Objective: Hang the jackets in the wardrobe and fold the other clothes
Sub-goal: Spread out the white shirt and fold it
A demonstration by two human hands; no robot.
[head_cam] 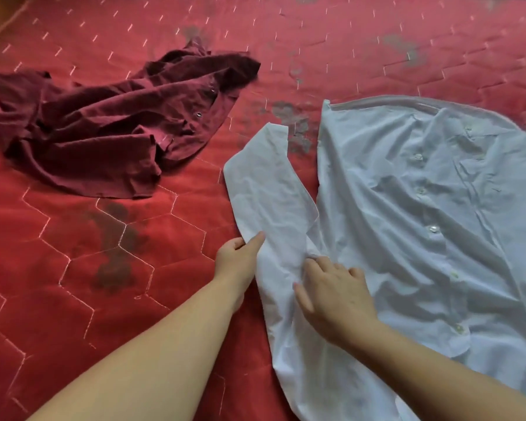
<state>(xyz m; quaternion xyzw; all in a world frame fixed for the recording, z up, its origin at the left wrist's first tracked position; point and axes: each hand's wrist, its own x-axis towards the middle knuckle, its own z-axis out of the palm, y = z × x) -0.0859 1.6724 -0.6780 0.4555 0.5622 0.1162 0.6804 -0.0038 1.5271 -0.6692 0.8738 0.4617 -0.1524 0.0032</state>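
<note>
Two garments lie on the red quilt (73,268): your white shirt (407,223) is spread button-side up at the right, the maroon shirt (104,132) crumpled well apart. Your left hand (237,262) pinches the sleeve (268,189) edge, likely to straighten it for folding, while your right hand (334,296) lies flat and open, pinning the fabric so it stays put

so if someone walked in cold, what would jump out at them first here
Probably the white shirt, spread buttoned-side up across the right of the red quilted bed cover, with both hands on its near sleeve: the left hand pinches the sleeve's edge, the right hand presses flat on the cloth. Next, the dark red shirt lying crumpled at upper left, untouched.
</note>
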